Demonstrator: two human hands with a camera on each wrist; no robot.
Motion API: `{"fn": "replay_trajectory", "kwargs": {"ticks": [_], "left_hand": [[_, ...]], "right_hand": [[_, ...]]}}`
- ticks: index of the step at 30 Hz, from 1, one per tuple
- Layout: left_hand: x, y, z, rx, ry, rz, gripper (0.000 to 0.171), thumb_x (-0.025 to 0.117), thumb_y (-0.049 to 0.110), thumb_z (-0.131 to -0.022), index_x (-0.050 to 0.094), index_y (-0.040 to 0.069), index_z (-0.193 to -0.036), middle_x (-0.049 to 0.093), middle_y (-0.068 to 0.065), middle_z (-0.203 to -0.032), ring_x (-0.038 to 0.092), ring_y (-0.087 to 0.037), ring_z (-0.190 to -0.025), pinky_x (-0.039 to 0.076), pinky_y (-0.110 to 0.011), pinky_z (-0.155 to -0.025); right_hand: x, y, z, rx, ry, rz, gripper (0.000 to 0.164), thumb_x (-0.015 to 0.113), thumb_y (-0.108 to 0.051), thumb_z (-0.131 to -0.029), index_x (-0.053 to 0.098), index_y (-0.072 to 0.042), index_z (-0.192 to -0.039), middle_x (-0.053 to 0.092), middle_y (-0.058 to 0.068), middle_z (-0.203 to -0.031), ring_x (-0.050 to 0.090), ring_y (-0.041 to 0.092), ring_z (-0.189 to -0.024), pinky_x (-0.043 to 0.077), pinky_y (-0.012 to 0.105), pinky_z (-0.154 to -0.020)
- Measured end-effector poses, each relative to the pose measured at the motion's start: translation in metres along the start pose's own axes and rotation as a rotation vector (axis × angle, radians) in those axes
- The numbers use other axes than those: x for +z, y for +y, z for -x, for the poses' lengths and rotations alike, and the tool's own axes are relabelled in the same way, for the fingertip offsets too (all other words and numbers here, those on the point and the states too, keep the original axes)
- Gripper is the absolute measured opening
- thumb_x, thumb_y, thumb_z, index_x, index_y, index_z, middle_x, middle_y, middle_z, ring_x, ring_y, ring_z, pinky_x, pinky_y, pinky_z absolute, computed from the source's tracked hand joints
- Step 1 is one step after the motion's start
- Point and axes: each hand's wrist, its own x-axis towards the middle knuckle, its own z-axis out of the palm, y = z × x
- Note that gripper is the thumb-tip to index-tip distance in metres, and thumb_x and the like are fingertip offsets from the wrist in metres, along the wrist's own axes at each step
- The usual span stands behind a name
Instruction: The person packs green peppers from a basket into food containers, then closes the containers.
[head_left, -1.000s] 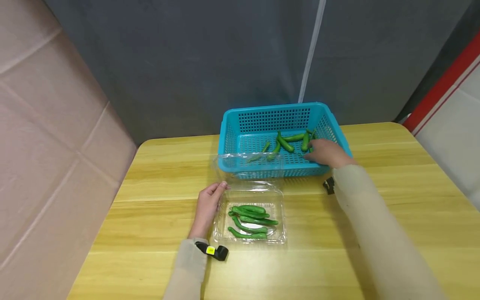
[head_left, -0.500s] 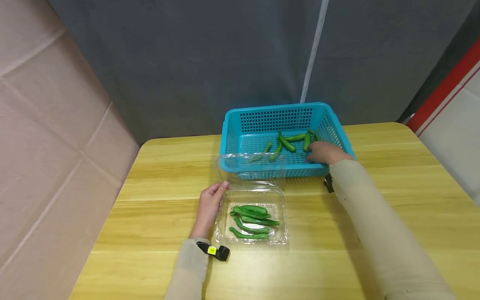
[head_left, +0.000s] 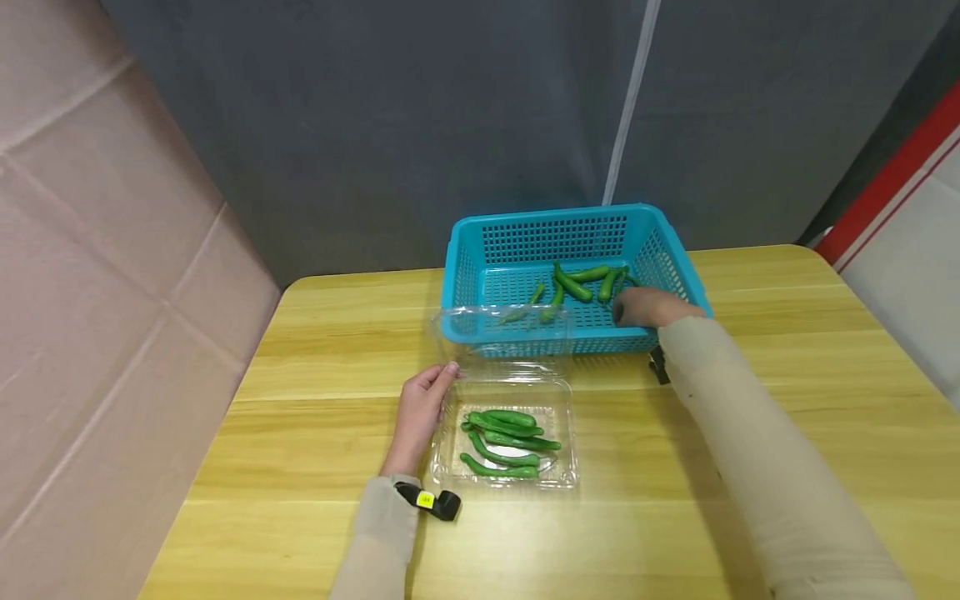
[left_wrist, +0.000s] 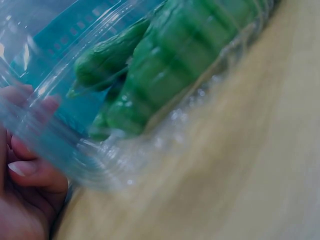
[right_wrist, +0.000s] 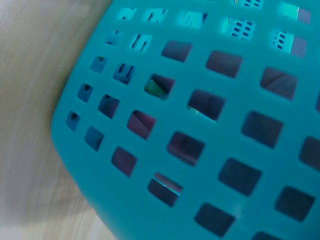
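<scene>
My left hand (head_left: 418,414) pinches the left edge of a clear plastic clamshell box (head_left: 567,433), near its hinge. Inside the box lie several green chili peppers (head_left: 512,439), side by side. Seen from the left wrist, the thumb (left_wrist: 37,175) is at the plastic corner and green chili peppers (left_wrist: 165,60) show through the wall. Down in the right end of a blue basket (head_left: 459,275) is my right hand (head_left: 648,307), beside green chili peppers (head_left: 607,285). Its fingertips are hidden, so I cannot tell what they hold. The basket's wall (right_wrist: 150,170) covers most of the right wrist view.
More green chili peppers (head_left: 573,283) lie on the basket floor. The box's raised clear lid (head_left: 502,337) overlaps the basket's front wall. Both stand on a wooden table (head_left: 315,350), with a dark grey curtain (head_left: 420,133) behind it and a pale wall (head_left: 112,292) at left.
My right hand stays in the basket, its fingers drawn in more. The chili pepper beside it has shifted slightly left and tilted. The left hand keeps its grip on the box.
</scene>
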Motion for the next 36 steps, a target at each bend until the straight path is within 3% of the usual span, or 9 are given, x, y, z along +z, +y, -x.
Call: {"fn": "replay_trajectory", "kwargs": {"ticks": [5,10,17,27,36], "left_hand": [[0.0,-0.001,0.0,0.001,0.001,-0.008,0.035,0.053,0.035,-0.089,0.066,0.002,-0.095,0.035,0.001,-0.046,0.029,-0.004,-0.032,0.027,-0.021,-0.032],[0.0,0.0,0.0,0.0,0.002,0.0,0.034,0.054,0.035,-0.089,0.066,0.003,-0.095,0.035,0.001,-0.046,0.029,-0.004,-0.032,0.026,-0.021,-0.033],[0.0,-0.001,0.0,0.002,0.004,-0.008,0.037,0.054,0.036,-0.089,0.066,0.002,-0.096,0.035,0.001,-0.046,0.029,-0.003,-0.032,0.027,-0.021,-0.033],[0.001,-0.001,0.0,0.002,0.003,-0.003,0.035,0.054,0.035,-0.089,0.066,0.002,-0.095,0.035,0.001,-0.046,0.029,-0.003,-0.031,0.026,-0.021,-0.032],[0.0,0.0,0.0,-0.005,0.0,0.005,0.035,0.054,0.034,-0.089,0.066,0.002,-0.095,0.035,0.001,-0.046,0.029,-0.004,-0.032,0.026,-0.02,-0.033]], "right_hand": [[0.0,0.0,-0.001,0.008,0.028,-0.016,0.009,0.052,-0.006,-0.08,0.057,-0.007,-0.087,0.051,0.008,-0.082,0.043,0.023,-0.073,0.035,0.034,-0.059],[0.0,0.0,-0.002,0.019,0.065,0.001,0.01,0.05,-0.004,-0.079,0.055,-0.007,-0.086,0.052,0.008,-0.085,0.044,0.024,-0.075,0.036,0.035,-0.061],[0.0,0.001,-0.002,-0.006,0.122,0.016,0.008,0.045,-0.001,-0.079,0.052,-0.005,-0.082,0.047,0.008,-0.076,0.04,0.023,-0.068,0.034,0.034,-0.058],[-0.001,0.0,0.003,-0.02,0.207,0.006,0.019,0.044,0.001,-0.082,0.054,-0.002,-0.098,0.053,0.012,-0.093,0.044,0.028,-0.079,0.039,0.039,-0.066],[-0.007,-0.005,0.011,-0.085,0.353,0.045,0.017,0.048,-0.001,-0.083,0.057,-0.001,-0.097,0.058,0.015,-0.097,0.048,0.029,-0.079,0.041,0.044,-0.071]]}}
